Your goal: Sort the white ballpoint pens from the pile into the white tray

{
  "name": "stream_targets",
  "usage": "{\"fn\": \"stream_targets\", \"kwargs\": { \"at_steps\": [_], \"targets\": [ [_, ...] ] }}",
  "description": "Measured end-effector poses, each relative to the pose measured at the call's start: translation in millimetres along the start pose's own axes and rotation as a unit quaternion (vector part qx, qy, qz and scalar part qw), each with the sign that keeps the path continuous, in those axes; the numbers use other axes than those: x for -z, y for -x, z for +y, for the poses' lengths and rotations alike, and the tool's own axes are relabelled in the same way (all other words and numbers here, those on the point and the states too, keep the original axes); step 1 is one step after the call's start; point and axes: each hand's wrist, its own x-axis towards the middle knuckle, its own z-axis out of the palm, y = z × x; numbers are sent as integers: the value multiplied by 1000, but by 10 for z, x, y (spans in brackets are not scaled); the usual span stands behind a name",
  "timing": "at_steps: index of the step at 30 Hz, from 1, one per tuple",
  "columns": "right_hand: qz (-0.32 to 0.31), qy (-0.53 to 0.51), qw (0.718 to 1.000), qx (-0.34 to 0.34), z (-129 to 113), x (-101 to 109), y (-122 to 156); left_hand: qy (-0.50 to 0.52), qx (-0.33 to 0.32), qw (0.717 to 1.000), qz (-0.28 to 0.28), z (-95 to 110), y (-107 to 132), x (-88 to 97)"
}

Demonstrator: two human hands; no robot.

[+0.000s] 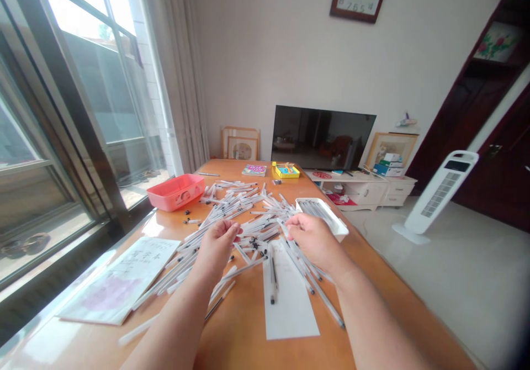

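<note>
Several pens and clear-white pen barrels (pixel 232 207) lie in a loose heap across the wooden table. My left hand (pixel 218 243) is over the heap's near side, thumb and fingertips pinched together; something small and dark may be at the tips, but I cannot make it out. My right hand (pixel 312 237) pinches a whitish pen (pixel 283 227) near the white tray (pixel 337 223), which holds a row of pens. Small black pen parts (pixel 257 243) are scattered between my hands. Below them is a white paper sheet (pixel 290 309), and a black-ended pen (pixel 272 281) rests on it.
A red plastic basket (pixel 174 193) stands at the table's left edge. Nearer lies a writing booklet (pixel 120 281). At the far end are a colourful book (pixel 254 170) and a yellow box (pixel 287 174). Beyond stand a television (pixel 323 138) and a white tower fan (pixel 441 193).
</note>
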Motion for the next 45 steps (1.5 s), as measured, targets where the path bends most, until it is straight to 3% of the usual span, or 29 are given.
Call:
{"fn": "stream_targets", "kwargs": {
  "at_steps": [4, 7, 13, 24, 34, 40, 45],
  "targets": [
    [-26, 103, 994, 7, 127, -332, 30, -2, 2, 1000, 16, 9, 0, 22],
    [-43, 175, 983, 22, 241, -457, 7, 2, 1, 999, 32, 20, -3, 37],
    [-74, 219, 971, 62, 329, -553, -23, 0, 4, 999, 48, 16, -27, 50],
    [-75, 269, 957, 78, 390, -706, -74, -9, 6, 999, 53, -7, -43, 50],
    [-79, 275, 956, 62, 349, -647, -40, -6, 2, 999, 54, -11, -39, 61],
    [-89, 219, 968, 79, 221, -426, 52, -19, 5, 998, 54, 13, -22, 58],
    [-109, 275, 955, 3, 250, -286, 132, -15, 4, 999, 49, 28, 1, 35]
  ]
}}
